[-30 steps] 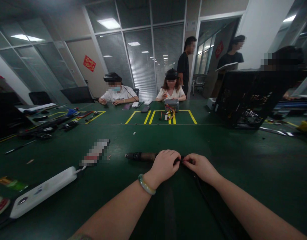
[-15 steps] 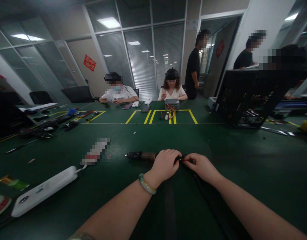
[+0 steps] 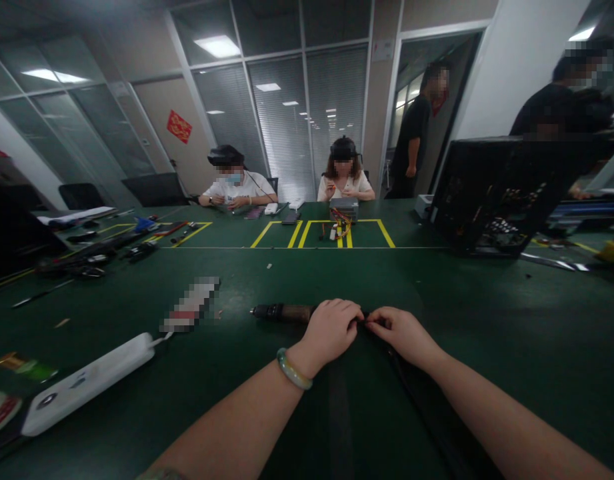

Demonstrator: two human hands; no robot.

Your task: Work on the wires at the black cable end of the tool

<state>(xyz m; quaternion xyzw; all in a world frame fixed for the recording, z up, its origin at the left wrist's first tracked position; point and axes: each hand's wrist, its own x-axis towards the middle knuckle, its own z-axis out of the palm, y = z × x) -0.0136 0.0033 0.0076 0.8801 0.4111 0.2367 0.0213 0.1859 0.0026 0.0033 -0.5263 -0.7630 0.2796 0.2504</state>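
An inline electric screwdriver [image 3: 294,313] lies across the green table, its black nose and metal tip to the left and its brown body running right. My left hand [image 3: 333,330] is closed over its rear part, hiding that end. My right hand [image 3: 401,332] is closed in a pinch just beyond, fingertips at the screwdriver's tail where a black cable [image 3: 411,387] meets it. The exact joint between cable and tool is hidden by my fingers. From there the cable runs under my right forearm toward the table's near edge.
A white power strip [image 3: 94,383] lies to the left, beside a small green-and-gold object [image 3: 27,365]. At the right stands a black computer case [image 3: 491,200]. Across the table, two seated people work near a grey box with coloured wires [image 3: 344,210]. Two others stand behind.
Both my hands stay nearly in place at the screwdriver's tail, fingers shifting only slightly. In the background, the two standing people have moved to the right.
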